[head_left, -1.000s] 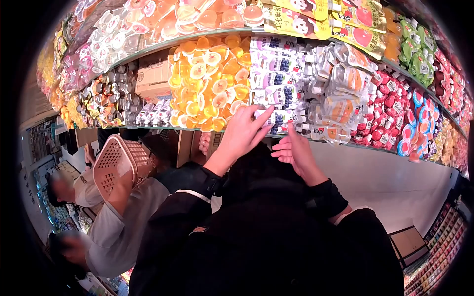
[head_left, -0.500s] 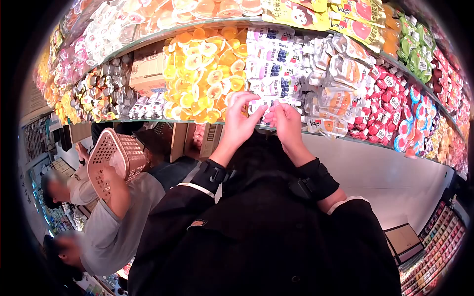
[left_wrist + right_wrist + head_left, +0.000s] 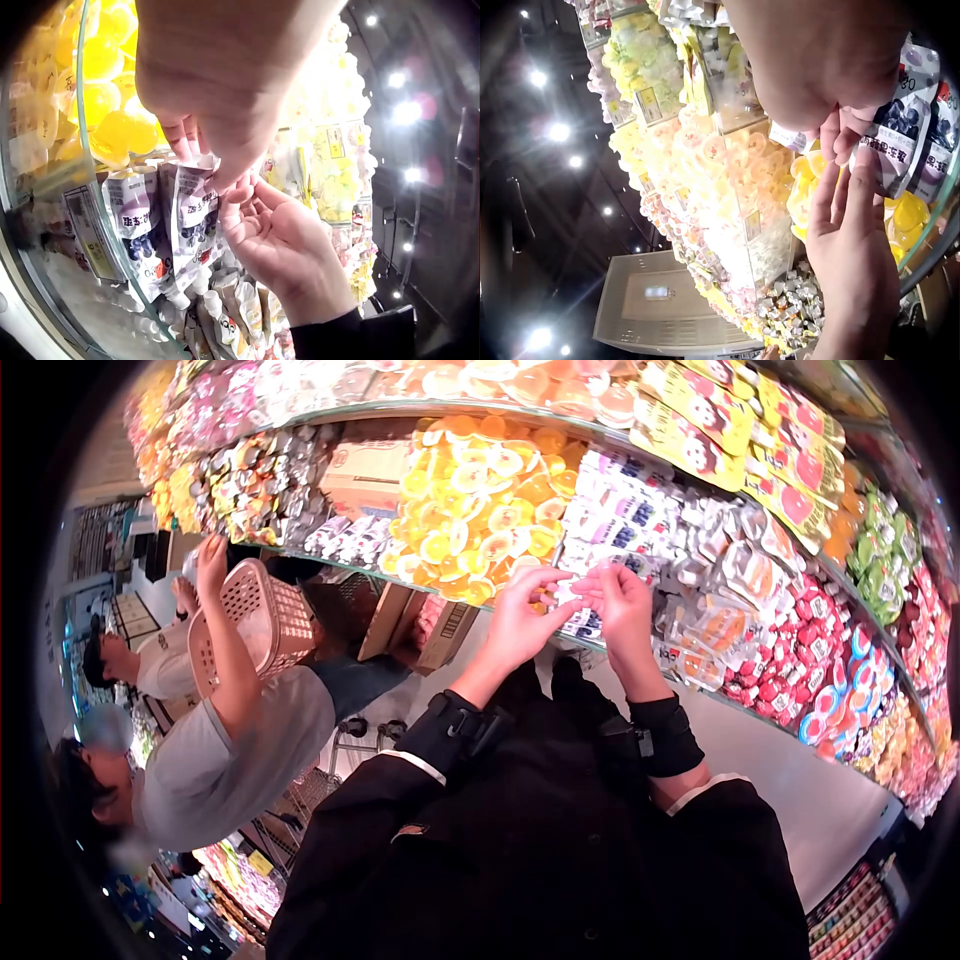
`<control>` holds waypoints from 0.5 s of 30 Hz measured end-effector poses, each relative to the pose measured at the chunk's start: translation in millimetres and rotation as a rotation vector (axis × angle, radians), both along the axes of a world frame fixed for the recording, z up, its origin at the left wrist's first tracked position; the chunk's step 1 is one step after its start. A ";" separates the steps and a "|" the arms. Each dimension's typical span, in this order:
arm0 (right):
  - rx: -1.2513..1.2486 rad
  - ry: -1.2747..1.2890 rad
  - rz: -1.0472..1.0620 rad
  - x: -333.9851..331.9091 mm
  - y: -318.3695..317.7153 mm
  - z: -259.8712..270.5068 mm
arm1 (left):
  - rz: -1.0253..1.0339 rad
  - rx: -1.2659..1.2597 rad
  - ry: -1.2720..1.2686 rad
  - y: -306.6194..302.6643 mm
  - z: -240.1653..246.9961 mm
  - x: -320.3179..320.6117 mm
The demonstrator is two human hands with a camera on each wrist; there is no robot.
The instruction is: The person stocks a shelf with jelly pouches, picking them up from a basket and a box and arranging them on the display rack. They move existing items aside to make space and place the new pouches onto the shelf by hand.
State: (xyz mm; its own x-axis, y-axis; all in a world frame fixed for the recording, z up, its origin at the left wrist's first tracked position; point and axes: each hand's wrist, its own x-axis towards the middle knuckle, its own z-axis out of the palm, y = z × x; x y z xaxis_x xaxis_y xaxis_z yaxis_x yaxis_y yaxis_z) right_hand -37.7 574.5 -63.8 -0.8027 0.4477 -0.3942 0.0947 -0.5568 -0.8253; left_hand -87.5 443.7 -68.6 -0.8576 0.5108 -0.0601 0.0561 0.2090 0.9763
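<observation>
My left hand [image 3: 525, 622] is at the front row of purple-and-white blueberry jelly pouches [image 3: 605, 538], thumb and index finger apart. In the right wrist view, its straight thumb [image 3: 232, 165] overlaps the lower end of a blueberry pouch [image 3: 900, 124]. Close beside it, my right hand [image 3: 622, 610] has loosely curled fingers [image 3: 244, 217], with nothing seen in its palm. The fingertips of both hands come together beside a pouch [image 3: 193, 214] in the left wrist view. My left palm is hidden there.
Yellow jelly cups [image 3: 480, 510] fill the compartment to the left. Clear-and-orange pouches [image 3: 725, 625] and red-wrapped sweets [image 3: 790, 625] lie to the right. A glass edge [image 3: 82, 112] runs along the shelf front. At left, a person holds a pink basket [image 3: 285, 625].
The head view has turned, so the shelf slants down to the right. My hands first came together, then parted slightly. The neighbouring person has raised an arm over the basket.
</observation>
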 end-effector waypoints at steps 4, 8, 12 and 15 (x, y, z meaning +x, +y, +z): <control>-0.019 -0.098 0.085 -2.5 6.5 -0.4 | 0.052 0.058 -0.091 1.0 -10.2 2.4; -0.068 -0.205 0.132 -9.6 12.9 6.2 | 0.042 -0.078 0.073 1.2 0.0 1.3; -0.033 -0.195 0.126 -7.3 13.0 8.5 | 0.085 -0.049 0.186 -4.2 -12.5 0.6; 0.054 -0.179 0.061 3.7 4.6 26.4 | 0.115 0.106 0.149 -10.8 -15.4 2.0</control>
